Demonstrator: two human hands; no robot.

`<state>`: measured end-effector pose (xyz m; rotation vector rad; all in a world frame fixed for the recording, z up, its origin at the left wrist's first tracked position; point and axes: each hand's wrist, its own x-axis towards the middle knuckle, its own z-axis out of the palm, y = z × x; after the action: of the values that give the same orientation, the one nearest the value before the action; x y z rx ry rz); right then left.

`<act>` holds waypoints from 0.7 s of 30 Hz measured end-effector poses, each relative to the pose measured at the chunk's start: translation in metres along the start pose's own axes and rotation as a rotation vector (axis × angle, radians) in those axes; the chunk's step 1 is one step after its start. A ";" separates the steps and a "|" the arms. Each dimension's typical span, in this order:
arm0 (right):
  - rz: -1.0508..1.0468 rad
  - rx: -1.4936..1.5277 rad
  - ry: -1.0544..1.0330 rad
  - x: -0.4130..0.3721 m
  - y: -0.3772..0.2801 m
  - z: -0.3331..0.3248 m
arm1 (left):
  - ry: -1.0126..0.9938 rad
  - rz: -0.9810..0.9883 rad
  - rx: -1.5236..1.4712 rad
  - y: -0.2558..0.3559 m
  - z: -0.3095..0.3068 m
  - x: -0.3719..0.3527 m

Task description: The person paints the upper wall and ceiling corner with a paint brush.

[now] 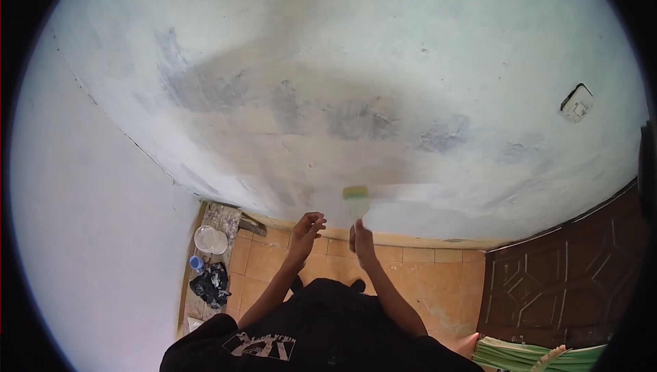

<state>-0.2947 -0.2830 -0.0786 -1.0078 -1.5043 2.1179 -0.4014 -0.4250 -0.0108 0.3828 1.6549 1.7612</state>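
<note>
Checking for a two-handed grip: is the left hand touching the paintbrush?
Apart. The head view shows a clear gap between the left hand and the paintbrush, which only the right hand grips.

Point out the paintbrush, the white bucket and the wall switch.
paintbrush (355, 193): head view, on the blurred brush head.
white bucket (198, 238): head view, on its left rim.
wall switch (577, 104): head view, on its face plate.
</note>
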 end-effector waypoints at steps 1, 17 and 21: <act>-0.045 0.052 0.005 -0.003 -0.014 0.010 | -0.002 -0.010 0.000 -0.006 -0.008 0.002; -0.210 0.118 0.041 0.012 -0.002 0.074 | -0.164 0.001 0.105 0.004 -0.071 0.033; -0.435 0.124 -0.006 0.029 -0.072 0.105 | -0.114 0.022 0.100 0.015 -0.088 0.036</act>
<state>-0.3984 -0.3081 -0.0035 -0.5671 -1.4203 1.8735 -0.4872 -0.4684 -0.0177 0.5389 1.6670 1.6451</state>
